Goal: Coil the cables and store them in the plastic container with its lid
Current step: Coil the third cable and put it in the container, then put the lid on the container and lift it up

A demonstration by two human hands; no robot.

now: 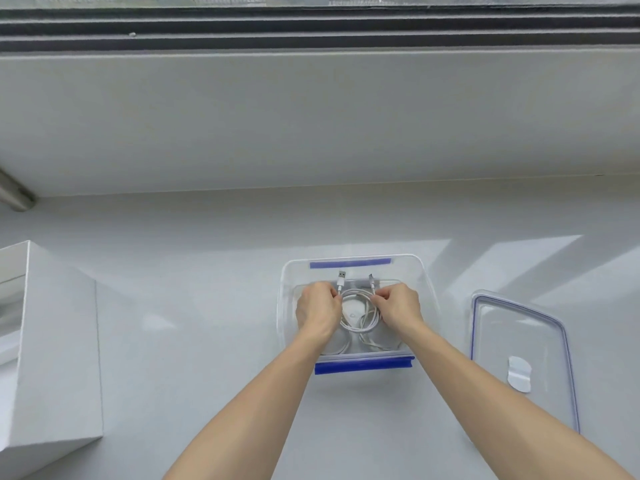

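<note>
A clear plastic container (426, 282) with blue clips stands on the white counter, straight ahead of me. Inside it both hands hold a coiled white cable (360, 322). My left hand (317, 311) pinches the coil just below its USB plug, which points away from me. My right hand (398, 308) pinches the coil near the smaller plug on the other end. More white cable loops (372, 344) lie on the container floor under the coil. The clear lid (554, 327) with a blue seal lies flat on the counter to the right of the container.
A white open box (52, 358) stands at the left edge of the counter. A white wall and a window sill rise behind the counter. A metal rod (15, 195) pokes in at the far left.
</note>
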